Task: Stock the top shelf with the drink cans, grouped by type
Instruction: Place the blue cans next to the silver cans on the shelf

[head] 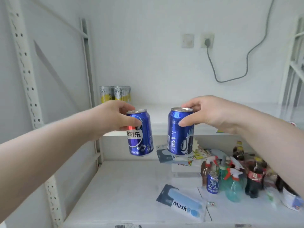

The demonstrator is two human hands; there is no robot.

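Observation:
My left hand (113,118) grips a blue Pepsi can (141,140) near its top and holds it upright in the air in front of the top shelf (213,112). A second blue Pepsi can (179,137) is held the same way by my right hand (212,112), a little to the right. Both cans hang just before the shelf's front edge. Two silver-and-yellow cans (115,94) stand side by side at the back left of the top shelf. One more small blue Pepsi can (212,182) stands on the lower shelf among bottles.
On the lower shelf (123,186) lie mask packets (182,203), white boxes (185,168), green spray bottles (232,183) and dark cola bottles (254,178), all at the right. White slotted uprights (24,66) frame the left side. A grey cable (230,76) hangs from a wall socket.

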